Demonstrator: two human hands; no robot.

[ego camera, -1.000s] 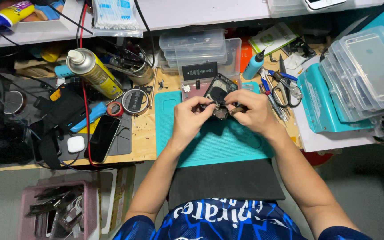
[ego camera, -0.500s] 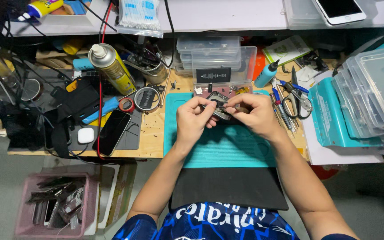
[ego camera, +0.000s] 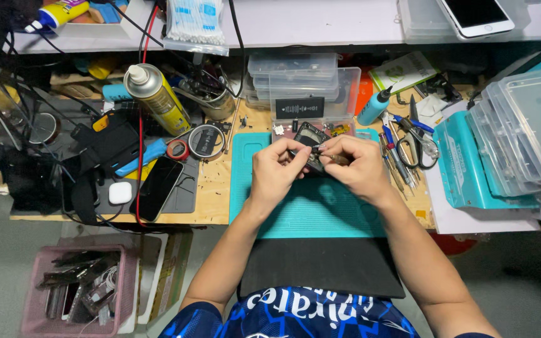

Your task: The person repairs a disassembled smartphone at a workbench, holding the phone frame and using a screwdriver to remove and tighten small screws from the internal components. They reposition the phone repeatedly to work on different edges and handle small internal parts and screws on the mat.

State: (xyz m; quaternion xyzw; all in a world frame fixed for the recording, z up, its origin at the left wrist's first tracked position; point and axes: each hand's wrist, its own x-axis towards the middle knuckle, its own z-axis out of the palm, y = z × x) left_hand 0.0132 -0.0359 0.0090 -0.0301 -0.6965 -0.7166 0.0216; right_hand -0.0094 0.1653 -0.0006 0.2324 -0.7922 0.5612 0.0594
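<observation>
The ribbed teal rubber work mat (ego camera: 308, 213) lies bare below the hands; stacked clear plastic boxes (ego camera: 302, 84) and grey-handled scissors (ego camera: 417, 141) crowd its far and right edges.

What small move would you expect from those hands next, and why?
Probably a slight steadying pinch: the left hand and right hand meet over a small dark opened device above the teal mat, fingertips together on a tiny part.

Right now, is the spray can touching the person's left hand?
Apart. The head view shows the spray can lying at the bench's far left, with bare wood and a tape roll between it and the left hand over the teal mat.
</observation>
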